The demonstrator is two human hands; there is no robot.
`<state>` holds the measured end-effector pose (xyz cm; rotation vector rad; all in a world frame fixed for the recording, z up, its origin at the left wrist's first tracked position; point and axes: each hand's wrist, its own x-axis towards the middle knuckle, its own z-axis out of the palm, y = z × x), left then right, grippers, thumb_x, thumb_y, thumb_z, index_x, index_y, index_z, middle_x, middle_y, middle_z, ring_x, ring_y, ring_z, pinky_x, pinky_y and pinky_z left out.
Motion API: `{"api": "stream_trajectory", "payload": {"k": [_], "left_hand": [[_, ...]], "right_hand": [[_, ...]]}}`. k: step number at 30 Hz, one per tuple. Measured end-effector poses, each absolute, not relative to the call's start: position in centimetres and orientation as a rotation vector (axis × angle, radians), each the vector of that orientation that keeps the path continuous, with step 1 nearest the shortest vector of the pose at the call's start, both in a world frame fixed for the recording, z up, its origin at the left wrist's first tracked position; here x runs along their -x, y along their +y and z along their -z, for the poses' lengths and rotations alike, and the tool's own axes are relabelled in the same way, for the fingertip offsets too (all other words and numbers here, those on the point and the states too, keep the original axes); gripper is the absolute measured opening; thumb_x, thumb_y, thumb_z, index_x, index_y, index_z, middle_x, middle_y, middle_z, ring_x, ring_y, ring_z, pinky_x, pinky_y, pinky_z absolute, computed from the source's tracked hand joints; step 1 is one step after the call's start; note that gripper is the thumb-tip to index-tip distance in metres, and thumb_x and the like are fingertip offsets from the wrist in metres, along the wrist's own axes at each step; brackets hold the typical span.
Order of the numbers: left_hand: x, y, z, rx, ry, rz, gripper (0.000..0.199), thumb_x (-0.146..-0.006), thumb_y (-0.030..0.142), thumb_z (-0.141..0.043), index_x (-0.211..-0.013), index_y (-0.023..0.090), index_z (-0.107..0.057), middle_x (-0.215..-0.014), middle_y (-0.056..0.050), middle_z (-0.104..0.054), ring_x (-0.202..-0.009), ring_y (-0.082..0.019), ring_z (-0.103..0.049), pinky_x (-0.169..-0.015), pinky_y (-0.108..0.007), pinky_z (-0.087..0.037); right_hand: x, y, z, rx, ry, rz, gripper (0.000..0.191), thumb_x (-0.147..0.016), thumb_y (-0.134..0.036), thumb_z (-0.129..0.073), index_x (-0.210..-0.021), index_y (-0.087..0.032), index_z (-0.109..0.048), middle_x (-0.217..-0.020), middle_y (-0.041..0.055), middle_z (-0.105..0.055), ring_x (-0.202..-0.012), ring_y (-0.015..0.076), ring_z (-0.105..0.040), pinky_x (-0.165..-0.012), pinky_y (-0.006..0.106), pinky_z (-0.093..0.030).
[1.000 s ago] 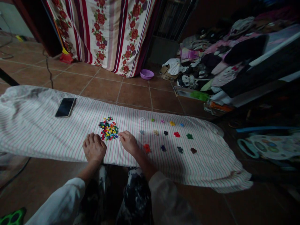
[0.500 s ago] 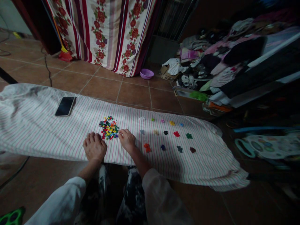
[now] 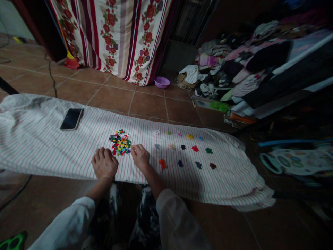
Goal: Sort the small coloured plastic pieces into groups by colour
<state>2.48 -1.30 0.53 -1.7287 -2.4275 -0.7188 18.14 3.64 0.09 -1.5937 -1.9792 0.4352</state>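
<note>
A mixed pile of small coloured pieces [image 3: 121, 143] lies on the striped cloth [image 3: 85, 146]. My left hand [image 3: 104, 163] rests on the cloth just below and left of the pile, fingers slightly spread, holding nothing. At the pile's right edge is my right hand [image 3: 139, 156], its fingertips pinched together; whatever they hold is too small to make out. To the right, small single-colour groups sit in three rows, among them an orange one [image 3: 162, 164], a red one [image 3: 195, 148], a dark green one [image 3: 208, 150] and a yellow one [image 3: 190, 136].
A phone [image 3: 71, 118] lies on the cloth at the left. Beyond the cloth's far edge stand a purple basin [image 3: 162, 82] on the tiled floor and a floral curtain [image 3: 111, 38]. Clothes [image 3: 234, 66] are heaped at the upper right.
The whole view has shifted very slightly. Both hands stay in nearly the same places beside the pile.
</note>
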Motion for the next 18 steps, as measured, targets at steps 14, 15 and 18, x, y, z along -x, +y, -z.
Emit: {"api": "stream_trajectory", "payload": {"k": [14,15,18], "left_hand": [[-2.51,-1.32,-0.44,1.716,-2.396,0.714,0.035,-0.082,0.024,-0.043,-0.112,0.013,-0.058,-0.129,-0.020,-0.055,-0.129,-0.032,-0.042,-0.104,-0.049,-0.031],[-2.53,-1.32,-0.45,1.711,-2.400,0.724,0.035,-0.082,0.024,-0.044,-0.111,0.013,-0.059,-0.129,-0.019,-0.055,-0.129,-0.032,-0.042,-0.104,-0.049,-0.030],[-2.55,-1.31,-0.47,1.695,-2.408,0.743,0.035,-0.082,0.024,-0.044,-0.111,0.013,-0.059,-0.129,-0.019,-0.056,-0.129,-0.031,-0.043,-0.104,-0.049,-0.030]], "right_hand": [[-18.26,3.70,0.15,1.621,-1.841,-0.445,0.012,-0.081,-0.017,-0.052,-0.089,-0.022,-0.060,-0.087,0.0023,-0.068,-0.080,0.0163,-0.063,-0.076,0.026,-0.047],[-18.28,3.71,0.18,1.616,-1.837,-0.450,0.013,-0.080,-0.017,-0.052,-0.089,-0.022,-0.060,-0.087,0.0024,-0.068,-0.080,0.0164,-0.063,-0.076,0.026,-0.047],[-18.28,3.68,0.26,1.602,-1.838,-0.466,0.017,-0.079,-0.015,-0.051,-0.091,-0.022,-0.060,-0.088,0.0023,-0.068,-0.081,0.0165,-0.064,-0.077,0.026,-0.048]]}}
